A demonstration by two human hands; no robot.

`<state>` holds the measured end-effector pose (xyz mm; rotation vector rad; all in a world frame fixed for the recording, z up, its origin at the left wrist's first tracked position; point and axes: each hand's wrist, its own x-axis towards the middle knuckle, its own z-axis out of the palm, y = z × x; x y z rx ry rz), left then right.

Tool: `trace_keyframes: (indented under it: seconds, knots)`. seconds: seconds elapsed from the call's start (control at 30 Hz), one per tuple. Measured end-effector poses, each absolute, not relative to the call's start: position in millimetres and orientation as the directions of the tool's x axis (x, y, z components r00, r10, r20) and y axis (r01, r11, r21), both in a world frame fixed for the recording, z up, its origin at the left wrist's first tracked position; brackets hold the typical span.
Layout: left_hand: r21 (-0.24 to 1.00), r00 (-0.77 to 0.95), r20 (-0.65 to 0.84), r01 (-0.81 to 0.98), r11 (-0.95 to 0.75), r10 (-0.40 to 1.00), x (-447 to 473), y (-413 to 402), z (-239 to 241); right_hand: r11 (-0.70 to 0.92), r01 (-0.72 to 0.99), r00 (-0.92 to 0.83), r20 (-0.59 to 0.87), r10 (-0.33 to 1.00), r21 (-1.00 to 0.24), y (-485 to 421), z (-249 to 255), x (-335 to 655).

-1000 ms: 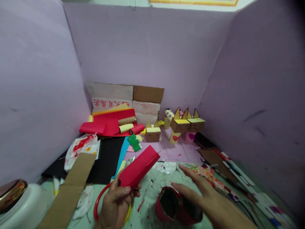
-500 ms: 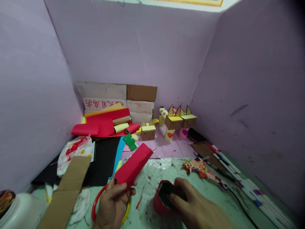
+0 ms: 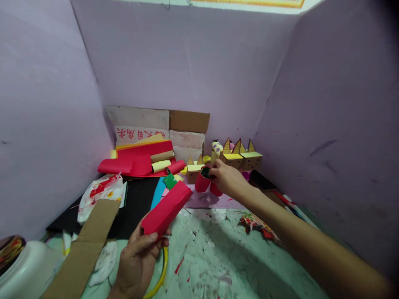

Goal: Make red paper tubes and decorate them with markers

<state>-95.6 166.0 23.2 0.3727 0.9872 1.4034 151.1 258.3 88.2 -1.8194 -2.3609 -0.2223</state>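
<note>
My left hand (image 3: 140, 253) is closed around a folded red paper tube (image 3: 168, 207), tilted up to the right above the table's front. At the back, my right hand (image 3: 226, 177) pinches the top rims of red paper tubes with dark insides. One red tube (image 3: 202, 182) shows at the left; another red tube (image 3: 215, 189) shows below my fingers. Whether the tubes touch the surface I cannot tell. Right beside them sits a small cardboard box head (image 3: 193, 174) with pointed ears. Two more eared box heads, one a cardboard head (image 3: 252, 160), stand partly behind my right hand.
Red and yellow paper rolls (image 3: 140, 164) lie before a folded carton (image 3: 189, 121) at the back left. A cardboard strip (image 3: 90, 245), a plastic bag (image 3: 99, 195) and a white jar (image 3: 31, 265) are on the left. A flowery cloth piece (image 3: 254, 221) lies under my right forearm.
My right hand has carried the red tubes from the front of the table to the back, beside the box heads. My left hand, still holding its red tube, has shifted slightly left.
</note>
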Motion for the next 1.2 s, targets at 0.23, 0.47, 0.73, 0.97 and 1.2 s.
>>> trace_keyframes:
  seconds: [0.23,0.47,0.73,0.97,1.2]
  knots:
    - [0.699,-0.044,-0.384,-0.667,0.259,0.922,-91,163,21,0.269,0.963,-0.254,0.242,0.936,-0.031,252,73,142]
    - [0.563,0.203,-0.412,-0.71,0.424,0.888,-78,142,23,0.126,-0.12,-0.032,0.131,0.991,-0.985,161,37,112]
    - [0.936,0.357,-0.302,-0.063,0.345,0.884,-71,128,11,0.027,-0.555,0.065,-0.01,0.998,-0.831,131,-9,100]
    - [0.143,0.097,-0.165,0.987,-0.074,0.982,-142,163,20,-0.079,-0.684,0.105,-0.204,0.973,-0.726,126,-1,104]
    - [0.075,0.103,-0.255,0.993,-0.086,0.962,-130,162,25,-0.162,-0.697,0.012,-0.237,0.971,-0.699,118,0,105]
